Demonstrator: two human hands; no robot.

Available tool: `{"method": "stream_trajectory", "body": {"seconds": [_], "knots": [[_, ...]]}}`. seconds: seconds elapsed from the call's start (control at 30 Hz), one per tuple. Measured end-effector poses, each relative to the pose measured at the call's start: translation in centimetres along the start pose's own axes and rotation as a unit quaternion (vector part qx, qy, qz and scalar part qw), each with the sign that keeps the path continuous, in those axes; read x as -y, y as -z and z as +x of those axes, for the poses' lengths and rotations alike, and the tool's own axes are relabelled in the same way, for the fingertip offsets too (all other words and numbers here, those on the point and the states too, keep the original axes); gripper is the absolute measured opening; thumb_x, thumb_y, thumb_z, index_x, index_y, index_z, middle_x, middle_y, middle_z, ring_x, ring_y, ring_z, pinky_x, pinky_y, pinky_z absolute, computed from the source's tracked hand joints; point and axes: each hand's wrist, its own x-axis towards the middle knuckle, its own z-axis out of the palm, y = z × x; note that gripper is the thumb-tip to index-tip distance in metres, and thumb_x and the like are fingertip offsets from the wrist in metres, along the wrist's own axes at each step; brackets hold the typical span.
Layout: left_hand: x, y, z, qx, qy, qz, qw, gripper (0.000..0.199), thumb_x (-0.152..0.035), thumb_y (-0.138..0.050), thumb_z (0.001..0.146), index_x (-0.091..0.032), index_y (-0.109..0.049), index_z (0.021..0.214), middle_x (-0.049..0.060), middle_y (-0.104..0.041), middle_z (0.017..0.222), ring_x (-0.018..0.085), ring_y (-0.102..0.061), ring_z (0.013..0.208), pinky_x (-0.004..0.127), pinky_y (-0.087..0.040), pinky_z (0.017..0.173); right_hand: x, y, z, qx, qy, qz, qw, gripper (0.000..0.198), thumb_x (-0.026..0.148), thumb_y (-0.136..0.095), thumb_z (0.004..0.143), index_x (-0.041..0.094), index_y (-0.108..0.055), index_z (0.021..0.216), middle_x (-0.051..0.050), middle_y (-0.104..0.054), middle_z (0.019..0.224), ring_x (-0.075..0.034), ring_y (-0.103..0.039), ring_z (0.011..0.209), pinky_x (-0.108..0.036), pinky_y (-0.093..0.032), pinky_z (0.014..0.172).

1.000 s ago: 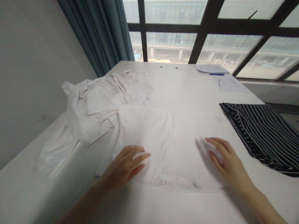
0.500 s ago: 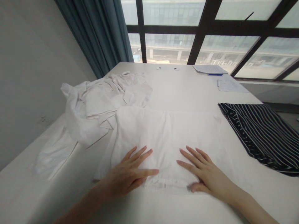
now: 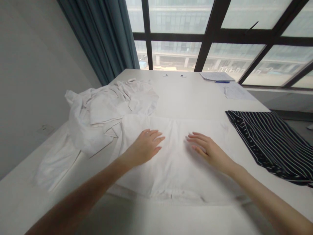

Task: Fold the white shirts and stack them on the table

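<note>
And here's the left hand (image 3: 148, 146), in from the near left, palm down over the white cloth (image 3: 173, 163), fingers slightly bent and pointing right. Its grip is wide and relaxed, the thumb set apart from the fingers. Across from it, the right hand (image 3: 207, 147) leans in from the near right, its fingers pointing left, its grip just as loose, with a soft shadow beneath. Are the fingertips touching the fabric? Can't tell from this angle; some of them blur.

The white cloth lies spread in the middle of the surface (image 3: 188, 94), on the near side, creased down its centre, with a gathered band (image 3: 187, 195) along its near edge. A gap runs between the two hands, right over that creased strip. Over to the left, a crumpled white heap (image 3: 107, 106) sprawls toward the wall (image 3: 31, 71), meeting the cloth at its far left corner. On the right, a black-and-white striped cloth (image 3: 274, 140) lies flat at the surface's edge, apart from the right hand.

Way up at the far right: a notepad (image 3: 216, 76), a blue pen (image 3: 222, 82) just beside it, and a sheet (image 3: 239, 92) on the near side of both. Behind the surface's far edge stands the dark-framed window (image 3: 179, 19), with a blue curtain (image 3: 105, 36) hanging on its left.
</note>
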Motion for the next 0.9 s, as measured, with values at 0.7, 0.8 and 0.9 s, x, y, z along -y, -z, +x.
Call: {"method": "stream_trajectory", "body": {"seconds": [0.7,0.8,0.9], "knots": [[11.7,-5.5,1.5,-0.046,0.228,0.078,0.97,0.056,-0.046,-0.037,0.099,-0.019,-0.038,0.148,0.012,-0.035,0.156,0.032,-0.029,0.145,0.052,-0.021,0.115,-10.8,-2.9,1.9,-0.038,-0.216,-0.211,0.953,0.056,0.051,-0.03,0.098,0.026,-0.041,0.147,-0.007,-0.038,0.155,-0.031,-0.033,0.142,-0.058,-0.026,0.112],[13.9,-5.4,0.0,-0.151,0.302,0.031,0.941,0.051,-0.038,-0.043,0.095,-0.013,-0.046,0.14,0.017,-0.05,0.143,0.031,-0.044,0.134,0.047,-0.031,0.111,-13.2,-2.2,0.7,-0.142,-0.262,-0.15,0.943,0.057,0.05,-0.042,0.092,0.02,-0.05,0.14,-0.015,-0.048,0.147,-0.035,-0.04,0.136,-0.06,-0.026,0.111],[14.7,-5.1,-0.6,-0.215,0.344,0.011,0.914,0.047,-0.029,-0.044,0.093,-0.006,-0.047,0.133,0.02,-0.058,0.127,0.027,-0.054,0.121,0.039,-0.041,0.103,-15.1,-1.5,0.1,-0.246,-0.31,-0.088,0.914,0.061,0.043,-0.05,0.085,0.008,-0.052,0.135,-0.023,-0.059,0.131,-0.036,-0.054,0.122,-0.055,-0.037,0.104]]}}
